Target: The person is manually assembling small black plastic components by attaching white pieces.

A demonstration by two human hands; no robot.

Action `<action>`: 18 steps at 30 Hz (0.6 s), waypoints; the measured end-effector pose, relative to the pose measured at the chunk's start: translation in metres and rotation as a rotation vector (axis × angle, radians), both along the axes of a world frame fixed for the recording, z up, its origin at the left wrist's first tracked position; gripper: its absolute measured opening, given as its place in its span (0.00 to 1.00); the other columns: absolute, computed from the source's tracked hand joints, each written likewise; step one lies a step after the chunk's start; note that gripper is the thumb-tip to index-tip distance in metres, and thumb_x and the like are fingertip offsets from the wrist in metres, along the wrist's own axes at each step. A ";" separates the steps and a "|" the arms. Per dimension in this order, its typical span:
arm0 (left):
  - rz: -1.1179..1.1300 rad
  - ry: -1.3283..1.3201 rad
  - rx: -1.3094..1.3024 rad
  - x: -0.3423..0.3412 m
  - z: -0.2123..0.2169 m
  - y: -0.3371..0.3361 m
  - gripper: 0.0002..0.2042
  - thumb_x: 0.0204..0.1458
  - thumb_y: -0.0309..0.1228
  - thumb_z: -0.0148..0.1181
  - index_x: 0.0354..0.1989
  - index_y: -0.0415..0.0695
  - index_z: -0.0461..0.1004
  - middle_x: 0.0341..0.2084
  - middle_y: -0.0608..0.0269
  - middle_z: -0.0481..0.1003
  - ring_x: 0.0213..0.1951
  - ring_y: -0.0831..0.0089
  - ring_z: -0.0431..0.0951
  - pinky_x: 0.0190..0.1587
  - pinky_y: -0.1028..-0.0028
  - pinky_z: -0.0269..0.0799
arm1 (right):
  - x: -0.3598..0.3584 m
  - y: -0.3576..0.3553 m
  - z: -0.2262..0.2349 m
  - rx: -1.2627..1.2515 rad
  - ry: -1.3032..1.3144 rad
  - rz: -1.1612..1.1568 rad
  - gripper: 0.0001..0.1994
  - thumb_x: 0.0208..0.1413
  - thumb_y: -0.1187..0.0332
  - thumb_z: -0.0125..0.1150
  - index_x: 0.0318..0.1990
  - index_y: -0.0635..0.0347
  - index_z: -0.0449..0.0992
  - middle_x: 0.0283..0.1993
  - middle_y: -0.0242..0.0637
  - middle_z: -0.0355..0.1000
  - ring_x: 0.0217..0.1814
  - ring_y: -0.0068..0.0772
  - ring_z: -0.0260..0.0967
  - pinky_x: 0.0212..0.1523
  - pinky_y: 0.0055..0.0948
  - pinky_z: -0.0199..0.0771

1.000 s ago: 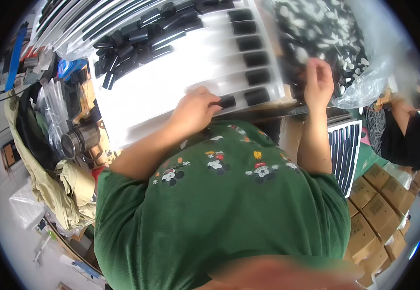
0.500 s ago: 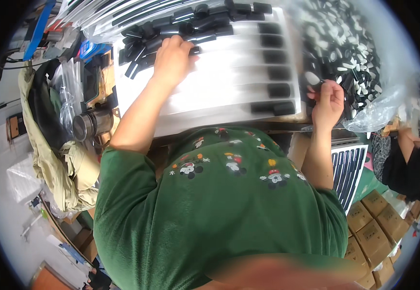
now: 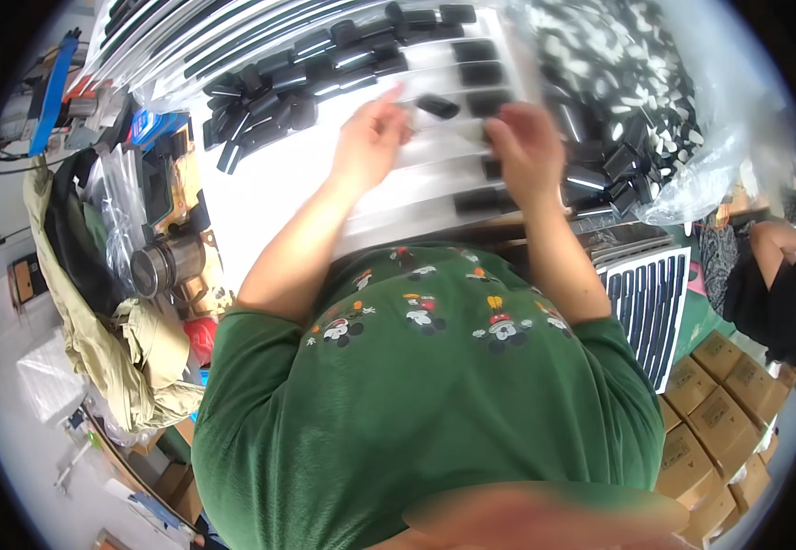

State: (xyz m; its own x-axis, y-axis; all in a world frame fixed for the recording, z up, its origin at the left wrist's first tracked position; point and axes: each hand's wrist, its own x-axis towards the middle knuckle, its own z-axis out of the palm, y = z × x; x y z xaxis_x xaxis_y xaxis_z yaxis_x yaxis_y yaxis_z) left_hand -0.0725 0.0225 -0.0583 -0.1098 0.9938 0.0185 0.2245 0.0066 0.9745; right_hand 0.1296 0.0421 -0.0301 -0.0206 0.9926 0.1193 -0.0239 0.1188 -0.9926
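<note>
A white tray [image 3: 279,188] with raised strips lies in front of me. My left hand [image 3: 370,139] is over its middle, fingers loosely bent and apart, with nothing visible in them. Just beyond its fingertips is a loose glossy black cap-like piece [image 3: 437,105], tilted across a strip. My right hand [image 3: 531,151] is over the tray's right side, beside the column of black pieces [image 3: 482,75] set between the strips. Motion smears its fingers, so whatever they hold is hidden. A heap of similar black pieces [image 3: 274,96] covers the tray's far left.
Beyond the tray stand stacked filled trays [image 3: 173,41]. At right, a clear plastic bag [image 3: 691,197] holds many black and white pieces [image 3: 631,87]. A glass jar [image 3: 155,268] stands left of the tray. Cardboard boxes [image 3: 723,417] are stacked at lower right, near another person's leg [image 3: 774,247].
My left hand has left the black heap and moved right. My right hand has moved from beside the bag leftward over the tray. A loose black piece now shows between them.
</note>
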 end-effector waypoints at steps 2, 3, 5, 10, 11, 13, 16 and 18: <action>-0.028 0.342 0.098 0.014 0.000 -0.002 0.12 0.51 0.26 0.55 0.46 0.44 0.73 0.32 0.56 0.72 0.30 0.66 0.75 0.35 0.72 0.71 | -0.002 0.004 -0.008 -0.033 -0.023 -0.020 0.11 0.49 0.74 0.64 0.38 0.62 0.70 0.30 0.30 0.70 0.26 0.14 0.66 0.25 0.13 0.65; -0.031 0.341 0.104 0.016 0.006 -0.001 0.12 0.51 0.26 0.55 0.46 0.44 0.73 0.32 0.56 0.72 0.30 0.66 0.75 0.35 0.72 0.71 | 0.003 0.005 -0.007 -0.028 -0.024 -0.024 0.11 0.49 0.74 0.64 0.38 0.62 0.70 0.30 0.30 0.70 0.26 0.14 0.66 0.25 0.13 0.65; 0.024 0.482 0.282 0.016 0.014 0.003 0.13 0.50 0.25 0.58 0.46 0.45 0.74 0.35 0.60 0.71 0.27 0.76 0.74 0.31 0.79 0.70 | 0.021 0.006 -0.005 -0.062 -0.102 -0.096 0.09 0.50 0.72 0.63 0.37 0.63 0.72 0.29 0.32 0.71 0.24 0.18 0.66 0.24 0.17 0.68; -0.214 0.667 0.349 0.046 0.025 0.023 0.19 0.46 0.35 0.62 0.47 0.44 0.70 0.38 0.58 0.71 0.45 0.58 0.69 0.47 0.66 0.67 | 0.066 0.016 -0.009 -0.107 0.133 -0.241 0.07 0.54 0.71 0.59 0.39 0.62 0.71 0.32 0.32 0.72 0.26 0.20 0.67 0.25 0.16 0.65; -0.214 0.668 0.353 0.045 0.018 0.028 0.19 0.46 0.35 0.62 0.47 0.44 0.70 0.38 0.58 0.71 0.45 0.58 0.69 0.47 0.66 0.67 | 0.065 0.015 -0.008 -0.103 0.135 -0.241 0.07 0.54 0.71 0.59 0.39 0.62 0.71 0.32 0.32 0.72 0.26 0.20 0.67 0.25 0.16 0.65; -0.363 0.840 0.306 0.044 0.002 0.042 0.19 0.46 0.35 0.62 0.47 0.46 0.70 0.38 0.56 0.72 0.46 0.56 0.68 0.52 0.66 0.64 | 0.065 0.010 -0.005 -0.028 0.047 -0.205 0.07 0.53 0.72 0.59 0.39 0.62 0.70 0.32 0.33 0.72 0.25 0.19 0.66 0.25 0.16 0.65; -0.316 0.672 0.276 0.049 0.020 0.035 0.17 0.47 0.34 0.62 0.45 0.44 0.71 0.37 0.55 0.74 0.42 0.59 0.73 0.47 0.69 0.68 | 0.064 0.005 -0.013 0.149 0.031 -0.155 0.09 0.48 0.78 0.62 0.38 0.63 0.71 0.31 0.32 0.71 0.25 0.18 0.66 0.27 0.15 0.65; -0.277 0.434 0.169 0.054 0.029 0.017 0.16 0.47 0.32 0.62 0.44 0.41 0.71 0.37 0.56 0.76 0.36 0.64 0.77 0.40 0.71 0.72 | 0.048 0.002 0.002 0.271 -0.062 -0.132 0.12 0.45 0.79 0.67 0.37 0.64 0.70 0.26 0.27 0.69 0.26 0.11 0.63 0.28 0.11 0.64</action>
